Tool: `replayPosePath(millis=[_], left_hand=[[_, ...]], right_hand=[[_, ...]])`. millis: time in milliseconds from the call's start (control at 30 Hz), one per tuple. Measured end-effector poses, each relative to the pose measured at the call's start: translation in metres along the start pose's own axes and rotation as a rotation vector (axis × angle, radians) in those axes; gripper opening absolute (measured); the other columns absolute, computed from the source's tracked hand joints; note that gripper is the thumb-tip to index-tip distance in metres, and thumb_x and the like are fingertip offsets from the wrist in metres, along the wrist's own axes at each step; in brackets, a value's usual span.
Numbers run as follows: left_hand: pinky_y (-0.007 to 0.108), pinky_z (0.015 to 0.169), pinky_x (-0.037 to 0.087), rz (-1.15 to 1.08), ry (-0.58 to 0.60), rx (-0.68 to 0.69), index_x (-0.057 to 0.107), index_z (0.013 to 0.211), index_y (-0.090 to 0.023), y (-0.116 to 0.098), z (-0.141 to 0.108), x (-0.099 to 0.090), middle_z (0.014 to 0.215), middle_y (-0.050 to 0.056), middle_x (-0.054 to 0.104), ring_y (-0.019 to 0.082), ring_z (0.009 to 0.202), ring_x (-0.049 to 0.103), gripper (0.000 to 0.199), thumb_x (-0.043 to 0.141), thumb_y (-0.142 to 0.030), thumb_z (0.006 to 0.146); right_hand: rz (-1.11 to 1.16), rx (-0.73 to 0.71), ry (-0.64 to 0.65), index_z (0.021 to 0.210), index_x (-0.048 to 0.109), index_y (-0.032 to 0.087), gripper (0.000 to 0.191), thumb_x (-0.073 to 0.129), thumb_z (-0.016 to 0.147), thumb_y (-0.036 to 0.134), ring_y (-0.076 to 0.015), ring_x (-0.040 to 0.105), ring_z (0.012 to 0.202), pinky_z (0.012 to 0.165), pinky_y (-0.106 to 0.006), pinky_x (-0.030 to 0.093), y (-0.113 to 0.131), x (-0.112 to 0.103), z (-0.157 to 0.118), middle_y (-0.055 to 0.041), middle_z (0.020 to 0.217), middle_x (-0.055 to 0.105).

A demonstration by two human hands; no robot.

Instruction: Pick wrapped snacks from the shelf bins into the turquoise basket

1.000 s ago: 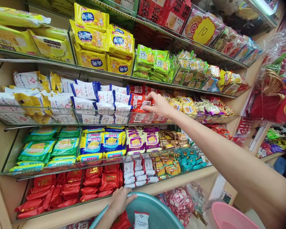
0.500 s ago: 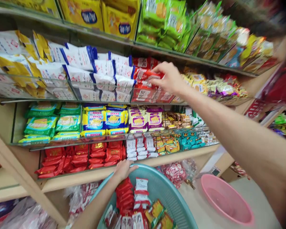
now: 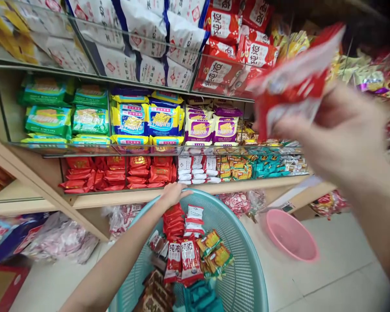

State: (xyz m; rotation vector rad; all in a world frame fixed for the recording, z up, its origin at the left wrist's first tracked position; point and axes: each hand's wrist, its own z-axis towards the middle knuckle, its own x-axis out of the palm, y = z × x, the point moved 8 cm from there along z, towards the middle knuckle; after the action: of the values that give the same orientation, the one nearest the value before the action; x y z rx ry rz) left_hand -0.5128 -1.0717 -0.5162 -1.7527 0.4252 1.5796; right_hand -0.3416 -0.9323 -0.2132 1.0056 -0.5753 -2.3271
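Note:
My right hand (image 3: 341, 125) is closed on a red and white snack packet (image 3: 292, 86), blurred by motion, in front of the shelves at the right. It may be more than one packet. Similar red packets (image 3: 222, 26) fill a shelf compartment behind it. My left hand (image 3: 173, 193) grips the far rim of a teal plastic basket (image 3: 261, 277). In the basket lie two red and white packets (image 3: 182, 260) side by side, plain red packets (image 3: 173, 221), white packets (image 3: 194, 214), orange and green packets (image 3: 216, 251), teal packets (image 3: 203, 297) and brown packets (image 3: 157, 290).
Glass-fronted shelves hold white and blue bags (image 3: 144, 32), green packets (image 3: 48, 119), soda biscuit packs (image 3: 164, 119) and red packets (image 3: 162, 169). A pink basin (image 3: 292, 236) stands on the tiled floor at right. Clear plastic bags (image 3: 61, 238) lie under the shelves at left.
My right hand has come away from the red packet compartment toward me, now with a red and white packet in it. The view has tilted down, showing more of the basket. My left hand stays on its rim.

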Motion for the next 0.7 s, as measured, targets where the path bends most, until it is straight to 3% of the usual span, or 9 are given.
replayPosePath(millis=[33,100,167,333,500,700], left_hand=[[0.035,0.077,0.046,0.001,0.002,0.000,0.067,0.100,-0.027,0.000,0.000,0.001,0.094,0.011,0.071,0.028,0.091,0.065,0.064,0.024,-0.071,0.081],[0.034,0.078,0.046,0.002,0.004,0.000,0.067,0.100,-0.026,0.000,0.001,0.001,0.095,0.010,0.071,0.027,0.092,0.065,0.063,0.027,-0.071,0.081],[0.033,0.077,0.046,0.004,0.006,0.003,0.067,0.100,-0.026,0.000,0.000,0.001,0.094,0.010,0.071,0.027,0.093,0.065,0.063,0.028,-0.071,0.081],[0.033,0.076,0.045,0.008,0.000,0.012,0.066,0.101,-0.026,-0.001,-0.002,-0.001,0.096,0.010,0.071,0.027,0.092,0.065,0.066,0.022,-0.071,0.081],[0.034,0.074,0.046,0.024,-0.008,0.005,0.067,0.098,-0.025,-0.002,-0.004,-0.003,0.092,0.011,0.071,0.028,0.089,0.066,0.071,0.017,-0.072,0.081],[0.034,0.074,0.046,0.043,-0.006,0.002,0.066,0.099,-0.024,-0.003,-0.004,-0.004,0.092,0.012,0.071,0.028,0.089,0.066,0.072,0.015,-0.072,0.081]], right_hand=[[0.114,0.038,0.030,0.093,0.056,0.034,0.032,0.072,0.068,0.046,-0.0166,0.061,0.089,0.079,-0.031,0.052,-0.006,0.016,-0.022,0.0028,0.096,0.062],[0.322,0.212,0.350,0.090,0.057,0.030,0.029,0.074,0.068,0.040,-0.0145,0.061,0.073,0.065,-0.029,0.053,-0.023,0.072,-0.067,0.0032,0.085,0.064],[0.424,0.362,0.666,0.093,0.059,0.026,0.027,0.070,0.072,0.039,-0.0140,0.060,0.072,0.064,-0.029,0.051,-0.039,0.124,-0.110,0.0015,0.085,0.065],[0.431,0.363,1.116,0.086,0.064,0.018,0.030,0.072,0.068,0.040,-0.0137,0.055,0.073,0.068,-0.027,0.045,-0.066,0.211,-0.167,0.0009,0.081,0.064],[0.311,0.311,1.378,0.089,0.066,0.015,0.048,0.074,0.060,0.052,-0.0121,0.053,0.069,0.062,-0.024,0.040,-0.091,0.264,-0.185,0.0017,0.078,0.064],[0.064,0.181,1.750,0.091,0.067,0.019,0.055,0.079,0.050,0.053,-0.0107,0.054,0.068,0.061,-0.021,0.041,-0.081,0.296,-0.194,0.0064,0.075,0.061]])
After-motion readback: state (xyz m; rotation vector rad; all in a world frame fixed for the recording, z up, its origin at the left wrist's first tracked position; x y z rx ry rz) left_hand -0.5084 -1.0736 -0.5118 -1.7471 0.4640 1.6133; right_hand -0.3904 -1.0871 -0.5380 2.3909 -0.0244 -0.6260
